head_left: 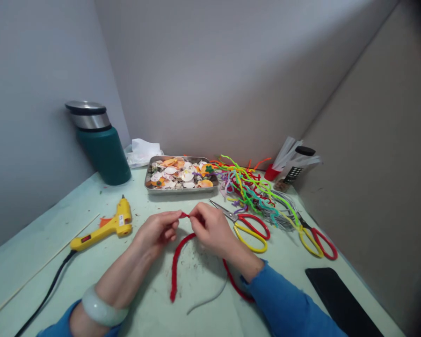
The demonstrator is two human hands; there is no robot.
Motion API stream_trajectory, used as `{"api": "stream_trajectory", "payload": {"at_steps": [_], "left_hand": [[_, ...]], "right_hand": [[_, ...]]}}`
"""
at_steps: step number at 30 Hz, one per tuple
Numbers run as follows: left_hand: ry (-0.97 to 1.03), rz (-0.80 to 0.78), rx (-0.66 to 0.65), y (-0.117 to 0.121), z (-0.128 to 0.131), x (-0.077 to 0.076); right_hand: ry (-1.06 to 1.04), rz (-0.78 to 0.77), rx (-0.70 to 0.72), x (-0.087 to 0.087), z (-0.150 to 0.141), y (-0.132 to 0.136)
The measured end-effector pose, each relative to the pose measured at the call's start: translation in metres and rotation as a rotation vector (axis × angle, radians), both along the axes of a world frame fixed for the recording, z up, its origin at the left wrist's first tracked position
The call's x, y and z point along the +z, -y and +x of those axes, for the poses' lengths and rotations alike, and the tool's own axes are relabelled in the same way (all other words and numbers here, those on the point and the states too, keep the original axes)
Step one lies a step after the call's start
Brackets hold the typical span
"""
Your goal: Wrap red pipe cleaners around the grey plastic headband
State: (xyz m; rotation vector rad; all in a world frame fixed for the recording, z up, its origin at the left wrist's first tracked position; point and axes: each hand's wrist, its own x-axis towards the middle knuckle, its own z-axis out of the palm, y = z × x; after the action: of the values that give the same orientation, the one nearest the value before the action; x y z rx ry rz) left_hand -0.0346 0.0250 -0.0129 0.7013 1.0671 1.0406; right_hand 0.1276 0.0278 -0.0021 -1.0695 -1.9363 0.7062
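Observation:
Over the middle of the table, my left hand pinches a short red end between thumb and forefinger. My right hand pinches the same red piece close beside it, its fingertips almost touching the left ones. A fuzzy red pipe cleaner curves down from under my right hand toward the table. More red pipe cleaner shows beneath my right wrist, partly covered by the arm. Whether these red lengths are one piece is hidden by the hand. A thin grey pipe cleaner lies below my hands.
Scissors lie right of my hand, with second scissors farther right. Behind are a shell-filled metal tray and tangled colourful pipe cleaners. A yellow glue gun, green bottle and black phone-like slab flank them.

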Motion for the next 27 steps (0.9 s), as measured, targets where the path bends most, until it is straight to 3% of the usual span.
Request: {"api": "stream_trajectory", "payload": {"at_steps": [3,6,8,10,12,14,20,23,27], "left_hand": [[0.088,-0.027,-0.054,0.001,0.000,0.001],[-0.158,0.093,-0.009,0.002,0.001,0.001],[-0.482,0.317,0.077,0.003,0.003,0.000],[-0.794,0.636,0.137,0.005,0.005,0.000],[-1.012,0.918,0.115,0.007,0.006,-0.001],[-1.144,1.065,0.053,0.008,0.006,-0.002],[-1.290,1.085,0.032,0.008,0.006,-0.009],[-1.367,1.067,-0.006,0.009,0.007,-0.009],[-1.378,0.930,-0.089,0.011,0.008,-0.006]], "right_hand": [[-0.102,-0.246,0.017,-0.002,0.002,-0.006],[-0.149,-0.435,0.052,-0.007,0.004,-0.012],[-0.125,-0.452,0.028,-0.011,0.004,-0.014],[-0.101,-0.444,-0.011,-0.015,0.004,-0.016],[-0.112,-0.475,-0.030,-0.015,0.003,-0.015],[-0.155,-0.554,-0.023,-0.011,0.002,-0.014],[-0.170,-0.719,-0.007,0.001,0.004,-0.009],[-0.112,-0.618,-0.033,-0.004,0.004,-0.012],[0.003,-0.379,-0.062,-0.011,0.004,-0.014]]}}
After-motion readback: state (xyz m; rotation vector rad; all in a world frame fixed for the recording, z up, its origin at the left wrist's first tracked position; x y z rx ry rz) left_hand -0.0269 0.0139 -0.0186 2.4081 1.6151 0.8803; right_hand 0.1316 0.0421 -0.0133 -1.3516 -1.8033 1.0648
